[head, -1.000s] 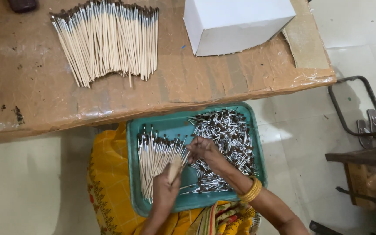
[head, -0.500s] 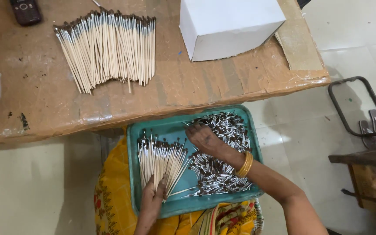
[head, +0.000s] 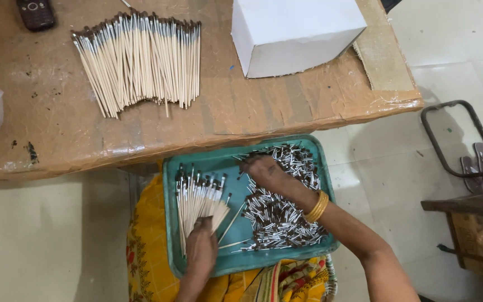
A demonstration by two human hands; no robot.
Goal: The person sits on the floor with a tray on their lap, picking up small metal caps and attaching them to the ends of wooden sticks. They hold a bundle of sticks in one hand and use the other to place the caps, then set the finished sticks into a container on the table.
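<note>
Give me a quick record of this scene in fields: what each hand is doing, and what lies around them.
left hand: grips a fanned bunch of thin brushes over the teal tray
right hand: rests on a pile of small metal ferrules in the tray
tray: on the person's lap
table: holds a larger spread of brushes, a white box, a dark phone

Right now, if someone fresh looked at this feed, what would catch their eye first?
Probably the teal tray on the person's lap, where the left hand grips a fan of thin pale sticks and the right hand rests in a heap of small metal caps. Next, the big spread of capped sticks on the brown table above, beside a white box.
</note>
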